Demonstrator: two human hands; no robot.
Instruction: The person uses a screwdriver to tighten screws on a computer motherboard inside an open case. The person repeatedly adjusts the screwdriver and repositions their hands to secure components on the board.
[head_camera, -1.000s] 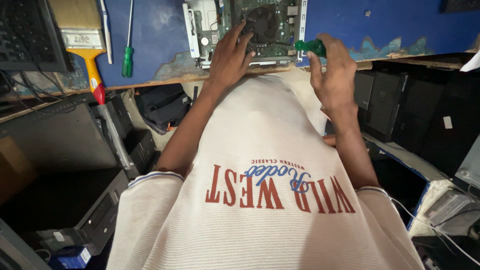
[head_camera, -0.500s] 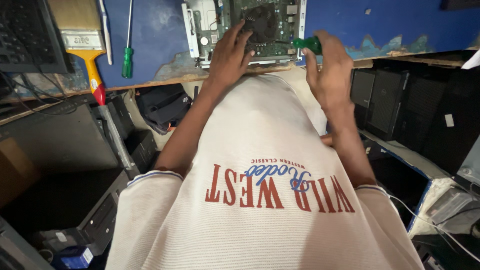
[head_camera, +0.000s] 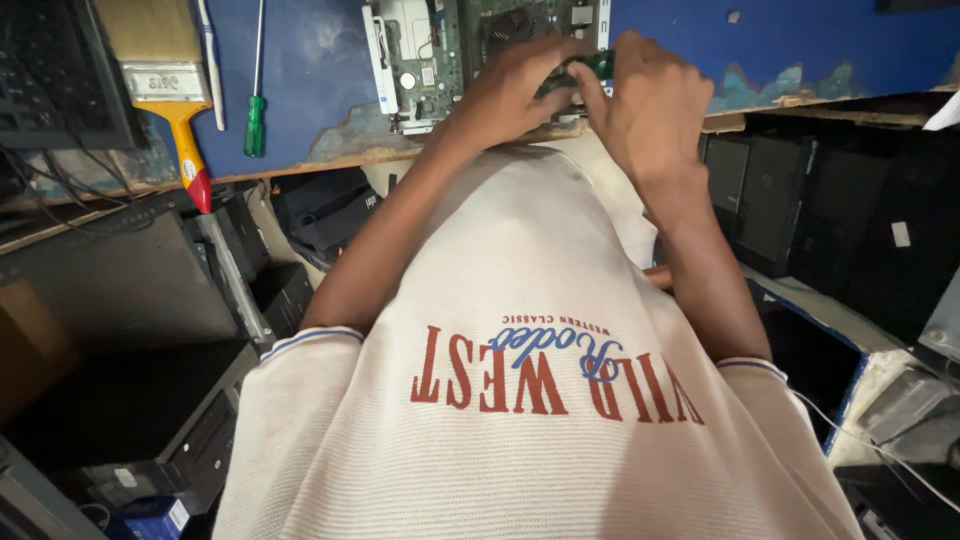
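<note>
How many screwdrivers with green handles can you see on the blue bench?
2. One green-handled screwdriver lies on the blue bench, right of the paintbrush. The second's green handle shows between the left hand and right hand over the circuit board. Others may be hidden.

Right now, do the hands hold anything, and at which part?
The right hand grips a green-handled tool by its handle; the left hand rests on the circuit board.
</note>
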